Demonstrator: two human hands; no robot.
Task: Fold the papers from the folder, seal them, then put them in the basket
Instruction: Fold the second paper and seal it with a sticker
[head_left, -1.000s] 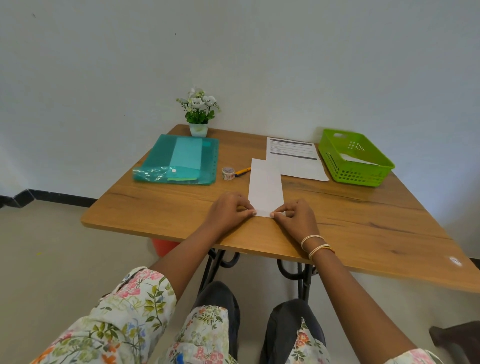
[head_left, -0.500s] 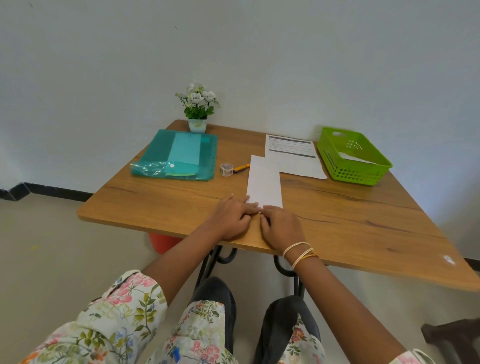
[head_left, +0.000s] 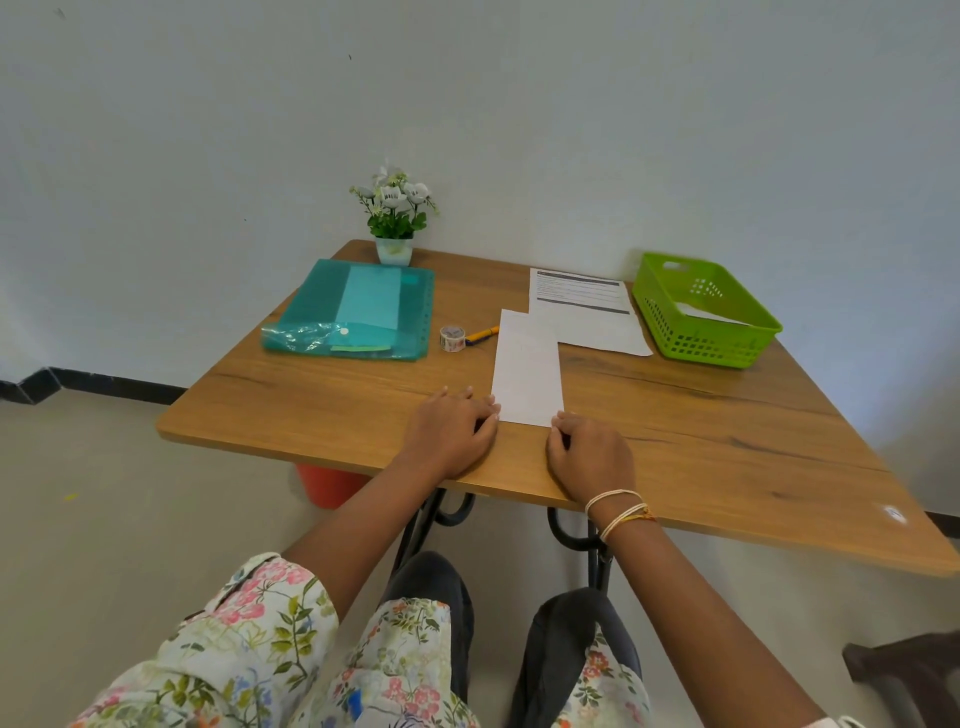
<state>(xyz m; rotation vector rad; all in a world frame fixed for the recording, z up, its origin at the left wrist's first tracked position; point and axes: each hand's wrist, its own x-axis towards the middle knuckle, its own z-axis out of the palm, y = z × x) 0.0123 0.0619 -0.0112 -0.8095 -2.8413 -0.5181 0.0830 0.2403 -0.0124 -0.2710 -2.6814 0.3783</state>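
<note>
White folded paper (head_left: 527, 371) lies lengthwise on the wood table (head_left: 727, 431), a narrow strip running away from the person, near edge just ahead of both hands. Head view, the only one: left hand (head_left: 449, 434) rests palm-down on the table at the strip's near left corner, fingers extended and fairly flat, tips touching or just overlapping the paper edge; nothing is gripped. Right hand (head_left: 589, 457) sits at the near right corner, fingers bent under at the knuckles, tips against the paper edge; whether they pinch the corner or only press beside it cannot be told. Judgement: the hands flank the near end to pin and square it, probably ahead of the next fold across the strip. A second sheet (head_left: 587, 317), printed, lies flat behind the strip, its near left corner tucked under or touching the strip's far end; likely queued for folding. Tape roll (head_left: 452, 338) and a yellow-handled tool (head_left: 482, 335) sit just left of the strip's far end, within reach for sealing. Folder (head_left: 358, 312), teal, lies further left, apparently shut. Green basket (head_left: 704, 312) stands at the far right, well apart from the hands, with something white already inside. Potted flowers (head_left: 396, 218) stand at the far edge by the wall.
</note>
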